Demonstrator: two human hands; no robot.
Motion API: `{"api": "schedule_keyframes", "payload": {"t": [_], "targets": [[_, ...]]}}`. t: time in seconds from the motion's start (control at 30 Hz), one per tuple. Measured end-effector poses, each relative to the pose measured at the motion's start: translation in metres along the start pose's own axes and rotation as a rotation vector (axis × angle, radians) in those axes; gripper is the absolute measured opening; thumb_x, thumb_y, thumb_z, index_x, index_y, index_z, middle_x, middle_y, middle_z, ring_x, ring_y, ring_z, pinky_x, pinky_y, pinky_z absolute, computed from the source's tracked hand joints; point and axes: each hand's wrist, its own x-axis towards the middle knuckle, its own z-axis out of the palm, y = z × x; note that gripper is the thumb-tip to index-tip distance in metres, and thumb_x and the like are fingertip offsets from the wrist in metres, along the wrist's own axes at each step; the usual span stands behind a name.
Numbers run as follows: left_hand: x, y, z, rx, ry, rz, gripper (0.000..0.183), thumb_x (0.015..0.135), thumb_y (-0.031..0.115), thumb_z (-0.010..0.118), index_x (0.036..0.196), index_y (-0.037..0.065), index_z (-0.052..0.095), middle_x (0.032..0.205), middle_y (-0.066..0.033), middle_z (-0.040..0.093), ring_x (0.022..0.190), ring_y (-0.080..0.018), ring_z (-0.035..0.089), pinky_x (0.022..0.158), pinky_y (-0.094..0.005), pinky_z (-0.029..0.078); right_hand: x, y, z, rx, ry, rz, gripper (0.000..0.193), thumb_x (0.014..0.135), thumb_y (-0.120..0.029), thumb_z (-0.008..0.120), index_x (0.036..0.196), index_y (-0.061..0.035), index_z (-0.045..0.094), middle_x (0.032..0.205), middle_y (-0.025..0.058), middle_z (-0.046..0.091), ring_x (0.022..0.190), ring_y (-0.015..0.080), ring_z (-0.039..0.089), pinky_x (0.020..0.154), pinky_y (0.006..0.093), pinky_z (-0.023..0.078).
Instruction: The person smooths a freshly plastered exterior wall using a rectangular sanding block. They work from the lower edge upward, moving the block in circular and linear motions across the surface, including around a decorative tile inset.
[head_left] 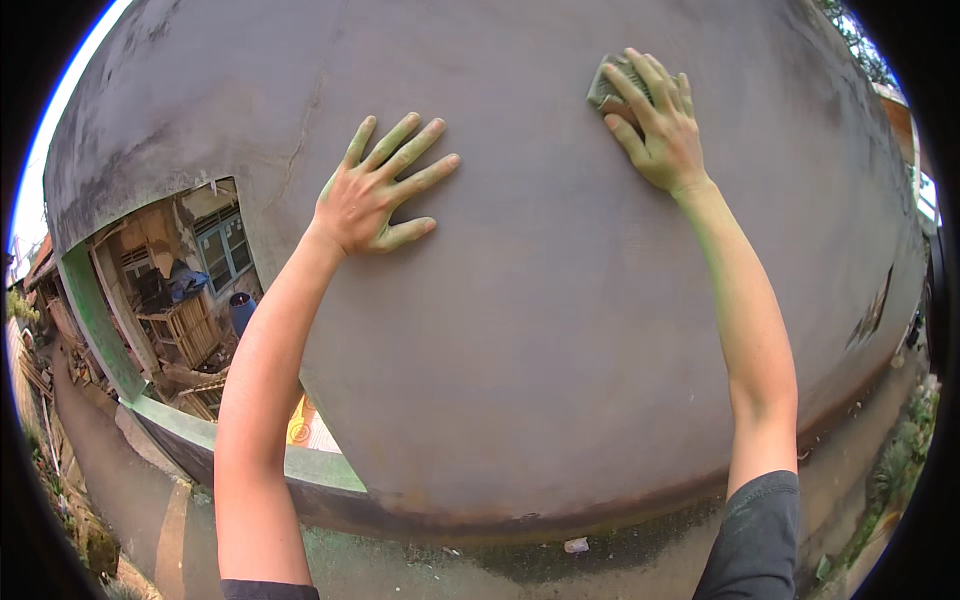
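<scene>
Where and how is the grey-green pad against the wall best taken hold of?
The grey-green pad is likely best held by its outward face, palm toward the wall, coming from the lower right like the right hand: the wall backs it, leaving only that face and its edges reachable.

Your right hand [662, 135] holds a pad [601, 88] against the wall [540, 330] at one-thirty; your left hand [362, 205] (fingers splayed) rests at eleven o'clock.

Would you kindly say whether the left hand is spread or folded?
Spread: the left hand has its fingers fanned apart against the wall.
</scene>
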Motion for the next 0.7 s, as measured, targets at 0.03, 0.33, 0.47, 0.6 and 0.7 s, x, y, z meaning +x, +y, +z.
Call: {"api": "schedule_keyframes", "payload": {"t": [0.03, 0.33, 0.47, 0.6, 0.7], "targets": [[-0.001, -0.003, 0.000, -0.019, -0.011, 0.044, 0.075, 0.093, 0.057, 0.064, 0.162, 0.035, 0.044, 0.173, -0.0051, 0.032, 0.158, -0.0317, 0.030, 0.129, -0.0599, 0.019, 0.019, 0.017, 0.012, -0.089, 0.098, 0.223, 0.052, 0.105, -0.047, 0.059, 0.155, -0.0354, 0.049, 0.162, 0.0026, 0.042, 0.151, 0.0302, 0.038, 0.122, 0.0693, 0.025], [0.001, -0.012, 0.039, 0.088, 0.467, -1.006, 0.081, 0.102, 0.068, 0.048, 0.167, 0.023, 0.033, 0.174, -0.0170, 0.024, 0.160, -0.0453, 0.017, 0.127, -0.0664, 0.009, -0.003, -0.126, 0.031, 0.240, -0.243, -0.452, 0.054, 0.102, -0.049, 0.063, 0.154, -0.0423, 0.050, 0.164, 0.0019, 0.040, 0.153, 0.0258, 0.039, 0.123, 0.0677, 0.029], [-0.008, -0.013, 0.026, 0.142, 0.292, -0.950, 0.080, 0.101, 0.064, 0.051, 0.168, 0.026, 0.031, 0.176, -0.0129, 0.022, 0.162, -0.0416, 0.015, 0.126, -0.0677, 0.010, 0.034, -0.059, 0.033, 0.032, -0.105, -0.213, 0.055, 0.104, -0.051, 0.060, 0.156, -0.0414, 0.046, 0.164, 0.0026, 0.040, 0.153, 0.0259, 0.038, 0.124, 0.0667, 0.027], [-0.025, -0.021, 0.009, 0.075, 0.089, -0.210, 0.078, 0.097, 0.059, 0.058, 0.165, 0.026, 0.039, 0.175, -0.0085, 0.027, 0.161, -0.0382, 0.021, 0.127, -0.0660, 0.013, 0.083, -0.043, 0.057, -0.192, 0.186, 0.284, 0.058, 0.105, -0.053, 0.055, 0.160, -0.0368, 0.042, 0.164, 0.0070, 0.037, 0.153, 0.0313, 0.035, 0.122, 0.0701, 0.024], [-0.031, -0.025, 0.011, 0.025, 0.136, -0.261, 0.075, 0.096, 0.056, 0.060, 0.164, 0.028, 0.042, 0.174, -0.0068, 0.030, 0.160, -0.0368, 0.024, 0.127, -0.0649, 0.016, 0.075, -0.110, 0.057, -0.046, 0.105, 0.116, 0.058, 0.104, -0.054, 0.058, 0.158, -0.0403, 0.043, 0.165, 0.0076, 0.036, 0.153, 0.0315, 0.036, 0.121, 0.0732, 0.024]]}}
